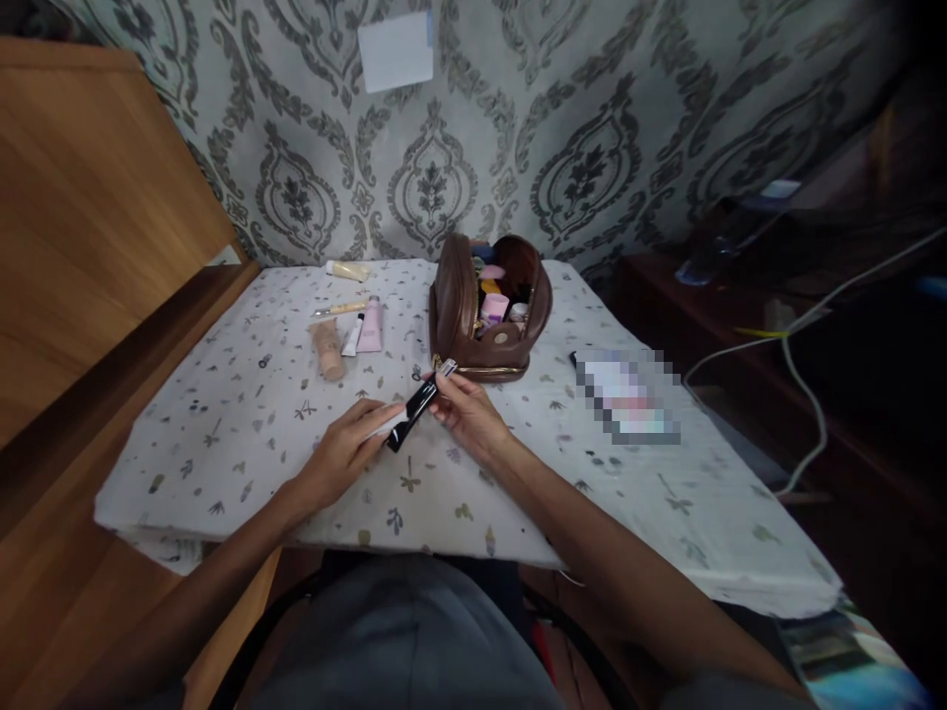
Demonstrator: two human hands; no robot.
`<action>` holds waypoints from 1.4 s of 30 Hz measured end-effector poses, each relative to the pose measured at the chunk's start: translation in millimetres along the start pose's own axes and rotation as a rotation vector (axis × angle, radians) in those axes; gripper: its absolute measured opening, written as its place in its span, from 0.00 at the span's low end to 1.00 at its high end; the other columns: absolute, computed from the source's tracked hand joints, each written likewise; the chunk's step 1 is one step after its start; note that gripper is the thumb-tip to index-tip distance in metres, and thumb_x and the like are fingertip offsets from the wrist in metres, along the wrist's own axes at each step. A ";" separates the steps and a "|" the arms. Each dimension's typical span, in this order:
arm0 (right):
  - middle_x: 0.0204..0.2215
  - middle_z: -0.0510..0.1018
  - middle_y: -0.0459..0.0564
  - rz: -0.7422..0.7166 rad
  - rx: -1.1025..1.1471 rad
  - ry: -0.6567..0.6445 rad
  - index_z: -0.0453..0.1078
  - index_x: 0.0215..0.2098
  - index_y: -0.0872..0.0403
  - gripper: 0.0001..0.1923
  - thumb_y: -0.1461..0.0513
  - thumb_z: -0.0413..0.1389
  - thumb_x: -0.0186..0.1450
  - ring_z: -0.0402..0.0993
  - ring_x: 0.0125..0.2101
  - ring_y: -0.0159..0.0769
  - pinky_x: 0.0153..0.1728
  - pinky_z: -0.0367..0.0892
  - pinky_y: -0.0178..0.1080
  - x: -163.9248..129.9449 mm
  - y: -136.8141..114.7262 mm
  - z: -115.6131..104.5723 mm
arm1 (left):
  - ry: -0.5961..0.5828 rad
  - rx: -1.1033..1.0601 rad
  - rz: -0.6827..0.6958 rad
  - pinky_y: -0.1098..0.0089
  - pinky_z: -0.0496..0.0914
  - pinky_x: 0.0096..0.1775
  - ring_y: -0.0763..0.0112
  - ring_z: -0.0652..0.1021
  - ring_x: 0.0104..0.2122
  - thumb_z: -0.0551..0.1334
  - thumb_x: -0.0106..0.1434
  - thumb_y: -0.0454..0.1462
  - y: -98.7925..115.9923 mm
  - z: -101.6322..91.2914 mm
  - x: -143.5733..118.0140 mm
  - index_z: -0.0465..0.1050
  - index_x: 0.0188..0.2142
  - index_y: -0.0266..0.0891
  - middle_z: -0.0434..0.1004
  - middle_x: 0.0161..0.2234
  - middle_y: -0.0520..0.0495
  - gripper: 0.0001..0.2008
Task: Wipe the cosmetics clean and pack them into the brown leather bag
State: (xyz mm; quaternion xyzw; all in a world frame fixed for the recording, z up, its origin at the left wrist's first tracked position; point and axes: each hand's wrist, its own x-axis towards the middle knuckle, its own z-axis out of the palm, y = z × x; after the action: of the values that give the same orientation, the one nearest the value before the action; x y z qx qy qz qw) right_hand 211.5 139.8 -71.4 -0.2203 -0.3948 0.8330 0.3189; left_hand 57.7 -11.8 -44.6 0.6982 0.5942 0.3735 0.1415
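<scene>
A slim glossy black tube with a silvery cap end (pixel 415 409) lies slantwise between both hands, just above the white tablecloth printed with small leaves and sprigs (pixel 244 414). The left hand (pixel 347 449) pinches the tube's lower black end between thumb and forefingers, its other fingers curled loosely toward the cloth. The right hand (pixel 466 409) grips the upper, silvery end with its fingertips closed narrowly around it.

Just behind the hands stands a brown leather zip pouch with a gold-coloured zipper edge (pixel 455 306), unzipped and gaping wide. Inside it sit several small cosmetics: a pale pink pot or tube (pixel 494 308) near the middle, a rounder pink item (pixel 492 272) behind it, something yellow (pixel 489 287) between them, and a small white-capped piece (pixel 519 313) to the right. What lies deeper in the pouch is too dark to tell.

To the left of the pouch, on the cloth, rest a beige foundation tube (pixel 328 350), a small white tube with a dark cap (pixel 352 336), a pink tube (pixel 371 325), a thin cream-handled brush or pencil (pixel 338 309) and, nearer the patterned wall, a pale yellow tube (pixel 347 269). To the right of the pouch lies a flat item that is blurred out (pixel 627 396).
</scene>
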 end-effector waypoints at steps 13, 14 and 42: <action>0.28 0.79 0.43 0.095 0.054 -0.160 0.75 0.36 0.54 0.21 0.61 0.74 0.47 0.72 0.23 0.21 0.25 0.69 0.24 -2.5 0.7 1.4 | 0.100 -0.080 -0.193 0.66 0.71 0.43 0.68 0.76 0.36 0.55 0.70 0.41 12.5 -0.7 -1.4 0.72 0.55 0.39 0.77 0.41 0.45 0.18; 0.28 0.79 0.43 0.109 0.036 -0.177 0.75 0.37 0.54 0.21 0.62 0.74 0.47 0.72 0.23 0.22 0.24 0.69 0.24 -3.1 1.2 1.8 | 0.124 -0.040 -0.161 0.64 0.71 0.46 0.65 0.76 0.41 0.55 0.70 0.41 13.9 -1.4 3.2 0.73 0.55 0.39 0.77 0.42 0.43 0.18; 0.19 0.75 0.40 0.164 -0.115 -0.334 0.69 0.44 0.55 0.28 0.49 0.69 0.52 0.73 0.18 0.28 0.19 0.68 0.29 -6.3 11.0 2.2 | 0.195 0.225 0.109 0.63 0.71 0.50 0.65 0.74 0.47 0.53 0.69 0.30 9.7 9.1 29.2 0.73 0.52 0.37 0.71 0.46 0.41 0.16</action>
State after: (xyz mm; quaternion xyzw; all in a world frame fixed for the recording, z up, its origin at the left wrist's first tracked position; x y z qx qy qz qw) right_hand 210.6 128.9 -78.2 -0.1282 -0.4697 0.8574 0.1668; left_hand 71.5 15.3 -34.2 0.7013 0.6043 0.3777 -0.0164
